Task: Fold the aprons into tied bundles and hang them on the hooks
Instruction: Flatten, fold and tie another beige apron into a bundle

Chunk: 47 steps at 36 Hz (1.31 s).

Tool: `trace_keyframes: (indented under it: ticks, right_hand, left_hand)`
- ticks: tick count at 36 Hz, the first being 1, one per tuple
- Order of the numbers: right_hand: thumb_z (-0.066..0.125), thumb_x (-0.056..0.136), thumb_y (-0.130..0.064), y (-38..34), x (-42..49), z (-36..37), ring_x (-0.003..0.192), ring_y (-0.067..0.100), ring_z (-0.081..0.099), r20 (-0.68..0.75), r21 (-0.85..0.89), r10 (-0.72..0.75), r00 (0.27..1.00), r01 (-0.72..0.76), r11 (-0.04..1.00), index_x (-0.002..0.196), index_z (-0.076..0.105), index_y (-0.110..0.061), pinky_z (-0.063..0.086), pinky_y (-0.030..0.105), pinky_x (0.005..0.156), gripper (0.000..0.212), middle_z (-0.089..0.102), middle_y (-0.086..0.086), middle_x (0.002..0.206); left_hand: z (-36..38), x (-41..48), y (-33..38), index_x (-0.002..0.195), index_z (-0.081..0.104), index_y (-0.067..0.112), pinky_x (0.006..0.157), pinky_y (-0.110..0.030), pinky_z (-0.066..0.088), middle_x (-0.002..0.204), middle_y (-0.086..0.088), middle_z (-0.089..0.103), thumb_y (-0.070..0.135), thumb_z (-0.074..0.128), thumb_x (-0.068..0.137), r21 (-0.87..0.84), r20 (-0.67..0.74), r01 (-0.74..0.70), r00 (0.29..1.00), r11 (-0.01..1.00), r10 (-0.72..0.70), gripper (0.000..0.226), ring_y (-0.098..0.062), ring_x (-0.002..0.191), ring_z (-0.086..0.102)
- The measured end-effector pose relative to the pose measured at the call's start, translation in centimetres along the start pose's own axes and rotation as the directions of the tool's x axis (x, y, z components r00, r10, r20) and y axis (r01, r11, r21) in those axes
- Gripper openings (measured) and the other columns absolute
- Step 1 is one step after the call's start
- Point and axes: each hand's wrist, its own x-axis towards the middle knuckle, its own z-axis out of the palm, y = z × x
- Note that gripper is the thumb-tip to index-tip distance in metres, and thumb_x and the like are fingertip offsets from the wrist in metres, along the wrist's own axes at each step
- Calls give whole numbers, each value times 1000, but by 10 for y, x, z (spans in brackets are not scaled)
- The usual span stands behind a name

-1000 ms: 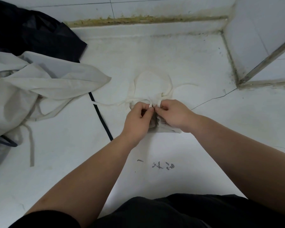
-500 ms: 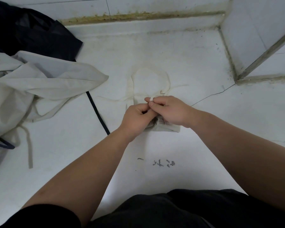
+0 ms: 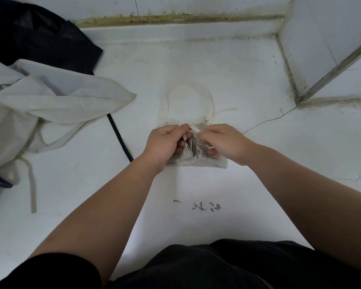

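On the white floor [image 3: 248, 184] just before me lies the folded apron bundle [image 3: 198, 160]. My left hand [image 3: 165, 142] and right hand [image 3: 223, 140] are over it, fingers curled, each pinching its tie strap [image 3: 193, 128]. Beyond them its neck loop [image 3: 188, 88] lies flat, and far left lies an unfolded apron [image 3: 61, 99].

the white floor [image 3: 258, 184] looks scuffed. a thin crack [image 3: 269, 120] runs toward 2 o'clock, up to a metal strip [image 3: 338, 68] on the wall corner. a dirty yellow-brown seam [image 3: 175, 17] lies along the wall at 12 o'clock. small dark marks [image 3: 204, 207] sit toward 6 o'clock. a black cloth [image 3: 40, 38] is bunched at 10 o'clock. a black strap [image 3: 119, 136] lies toward 9 o'clock.
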Motion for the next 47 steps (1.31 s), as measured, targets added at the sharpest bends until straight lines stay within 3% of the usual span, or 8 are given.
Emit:
trace_keyframes:
  ticks: [10, 14, 19, 23, 28, 38, 42, 47]
  right_hand:
    - [66, 87, -28, -2, 2, 3, 47, 13, 36, 52, -358, -67, 996, 81, 930, 48, 40, -15, 29, 26, 55, 49, 38, -3, 46]
    - [70, 82, -24, 7, 9, 8, 60, 8, 49, -127, -437, -213, 969, 138, 889, 76, 48, -16, 35, 24, 61, 23, 52, -6, 67]
    - [63, 86, -19, 7, 12, 10, 81, 20, 47, -54, -623, -384, 922, 269, 734, 100, 62, -11, 33, 29, 67, 16, 41, -1, 84]
    - [58, 91, -19, 12, 13, 9, 79, 17, 45, -37, -641, -389, 920, 277, 716, 101, 67, -7, 38, 30, 70, 18, 40, 2, 87]
    - [49, 95, -21, 12, 12, 13, 76, 25, 52, -157, -554, -377, 913, 235, 798, 78, 54, -12, 44, 38, 70, 20, 53, 4, 75]
    - [43, 96, -23, 5, 22, 10, 74, 23, 46, -183, -492, -193, 964, 80, 867, 64, 39, -17, 31, 32, 62, 33, 45, -2, 64]
    - [46, 98, -33, -3, 20, 8, 69, 18, 52, -104, -164, -36, 994, 18, 986, 88, 64, -3, 50, 38, 78, 36, 54, 1, 71]
    - [54, 90, -17, -15, 17, -6, 67, 9, 51, 174, 44, 167, 970, -177, 983, 84, 62, -14, 45, 23, 71, 11, 59, -3, 75]
  left_hand:
    - [-6, 0, 0, 83, 74, 16, 49, -14, 38, 70, -1, 55, 27, 68, 86, -108, 99, 36, 995, 993, -25, 13, -8, 60, 47]
    - [-5, -5, -2, 92, 71, 8, 48, -7, 38, 58, 11, 64, 7, 64, 88, -135, 165, -8, 986, 991, 31, 8, 4, 50, 53]
    - [-4, -7, -7, 96, 73, 15, 76, -14, 52, 78, 9, 73, 5, 67, 86, -126, 173, -54, 982, 991, 76, 16, 0, 74, 66]
    - [-5, -8, -7, 102, 72, 13, 74, -16, 52, 74, 11, 72, 4, 66, 86, -107, 188, -82, 977, 991, 101, 19, 2, 70, 63]
    - [-4, -13, 0, 120, 61, 4, 48, -5, 38, 61, 17, 67, 1, 60, 90, -180, 171, -58, 981, 982, 90, 30, 8, 46, 51]
    - [-12, -7, 1, 92, 70, 11, 48, -10, 40, 67, 9, 71, 0, 59, 89, -158, 235, 27, 972, 987, 11, 16, 4, 52, 56]
    - [-12, -7, 3, 97, 68, 5, 51, -9, 43, 65, 6, 71, -3, 56, 89, -199, 257, 33, 966, 979, 20, 16, 2, 53, 60]
    - [-16, -1, -4, 80, 79, 20, 54, -13, 43, 76, 5, 73, 5, 60, 87, -174, 260, 6, 965, 985, 40, 25, 0, 65, 62]
